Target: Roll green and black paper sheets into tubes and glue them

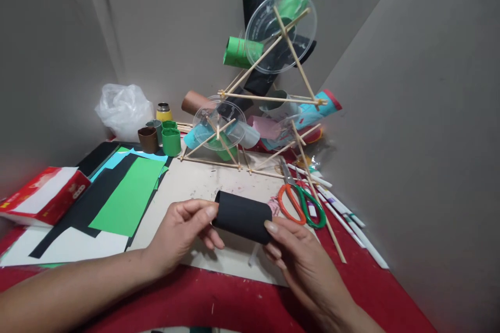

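Observation:
A black paper tube (244, 216) is held level between my two hands, above a pale board (191, 187). My left hand (187, 223) pinches its left end, thumb on top and fingers inside or behind. At the right end, my right hand (295, 250) grips the rim between thumb and fingers. Just beyond the tube lie scissors (300, 205) with one orange and one green handle. Behind them stand wheel-like models of clear plastic discs (281, 31), wooden sticks (269, 98) and coloured paper tubes (242, 52).
To the left are green paper (127, 197), black and white sheets, and a red box (45, 195). Short green (171, 142) and brown tubes (148, 140), a yellow bottle (164, 112) and a plastic bag (124, 112) stand at the back. White rolled sticks (351, 226) lie right. Grey walls (441, 130) enclose the table.

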Demonstrator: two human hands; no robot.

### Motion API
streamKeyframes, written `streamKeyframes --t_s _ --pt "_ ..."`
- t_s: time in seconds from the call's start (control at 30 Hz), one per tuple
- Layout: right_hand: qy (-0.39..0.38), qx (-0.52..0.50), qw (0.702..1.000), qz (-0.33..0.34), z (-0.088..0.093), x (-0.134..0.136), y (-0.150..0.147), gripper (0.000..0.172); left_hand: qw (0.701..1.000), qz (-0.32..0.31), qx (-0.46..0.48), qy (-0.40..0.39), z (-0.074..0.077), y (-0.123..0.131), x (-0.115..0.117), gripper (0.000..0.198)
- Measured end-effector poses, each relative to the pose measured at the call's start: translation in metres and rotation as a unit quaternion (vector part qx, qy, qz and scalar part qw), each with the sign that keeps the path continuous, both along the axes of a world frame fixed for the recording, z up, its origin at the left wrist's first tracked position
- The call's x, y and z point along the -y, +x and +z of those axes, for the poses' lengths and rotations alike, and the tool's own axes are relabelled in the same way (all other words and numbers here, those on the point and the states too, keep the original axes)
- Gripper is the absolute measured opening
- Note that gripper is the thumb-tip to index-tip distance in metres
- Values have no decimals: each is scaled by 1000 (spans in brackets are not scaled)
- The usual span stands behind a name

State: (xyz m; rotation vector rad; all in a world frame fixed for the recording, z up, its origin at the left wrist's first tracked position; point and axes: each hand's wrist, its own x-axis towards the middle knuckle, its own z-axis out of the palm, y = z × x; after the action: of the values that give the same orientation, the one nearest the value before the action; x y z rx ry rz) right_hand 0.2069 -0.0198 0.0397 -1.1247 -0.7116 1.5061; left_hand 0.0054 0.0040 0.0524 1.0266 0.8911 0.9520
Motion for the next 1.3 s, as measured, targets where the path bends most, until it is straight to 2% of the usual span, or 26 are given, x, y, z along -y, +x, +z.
streamKeyframes --t_s 0.2,0.37,0.6,0.8,0.9,1.07,1.2,1.3 --pt "-3 15 1000 8 -5 1 -1 33 998 -37 -47 -10 -3 0 4 37" --pt "31 52 997 52 -11 3 3 34 996 -46 -73 18 -5 -3 5 35" --pt "59 83 992 70 -14 5 6 33 992 -81 -98 15 -3 -4 5 35" --pt "51 83 992 82 -15 5 5 33 991 -51 -119 19 -1 -4 3 40" --pt "62 94 990 84 -17 5 6 34 993 -52 -103 12 -2 -3 2 38" --pt "71 109 986 101 -16 5 6 37 993 -101 -39 -39 -4 0 -1 39" --pt "53 64 992 97 -14 4 2 35 989 -136 -29 -57 -2 0 -1 43" --pt "13 -13 997 80 -13 2 1 31 989 -141 -50 10 4 -2 0 35"
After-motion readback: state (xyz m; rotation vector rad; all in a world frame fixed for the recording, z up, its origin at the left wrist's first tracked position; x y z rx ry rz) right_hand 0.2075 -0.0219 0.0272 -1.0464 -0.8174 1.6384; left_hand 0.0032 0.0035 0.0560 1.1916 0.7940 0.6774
